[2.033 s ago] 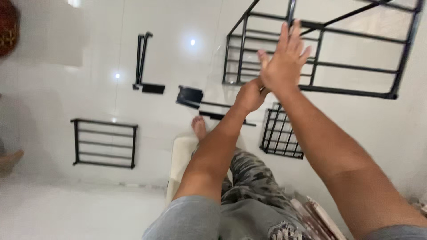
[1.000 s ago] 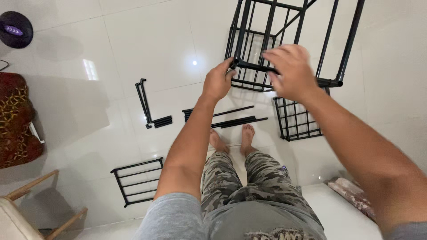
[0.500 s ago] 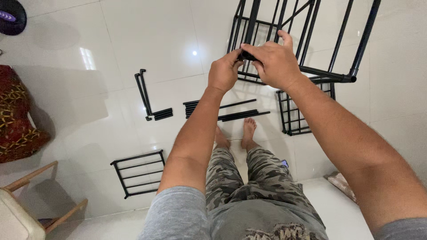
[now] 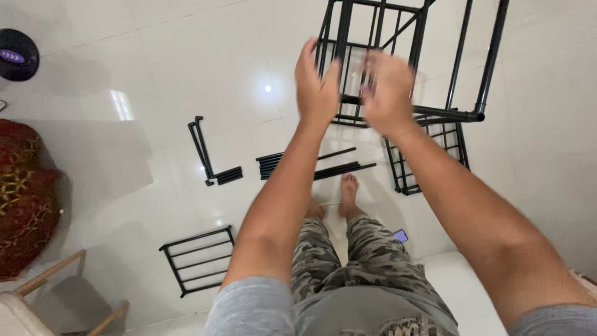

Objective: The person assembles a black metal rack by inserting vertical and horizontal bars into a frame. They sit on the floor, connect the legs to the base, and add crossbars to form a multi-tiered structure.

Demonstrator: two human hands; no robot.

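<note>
My left hand (image 4: 317, 84) and my right hand (image 4: 388, 90) are raised side by side, a small gap between them, fingers stretched out and blurred by motion. Neither hand grips anything that I can make out. Right behind them stands a black metal tube rack frame (image 4: 463, 115) on the white tiled floor, with its front crossbar just past my palms. I am seated; my camouflage-trousered legs and bare feet (image 4: 348, 193) stretch towards the frame.
On the floor lie a bundle of black rods (image 4: 323, 167), an L-shaped black bracket (image 4: 208, 158), a black ladder-like panel (image 4: 199, 258) and a wire grid panel (image 4: 413, 162). A phone (image 4: 401, 236) lies by my right leg. At the left are a red patterned cushion (image 4: 25, 193) and a wooden chair (image 4: 56, 292).
Half a second ago my hands met at the frame's crossbar, pinched on something small and dark. Now they have parted and opened, lifted slightly off the bar.
</note>
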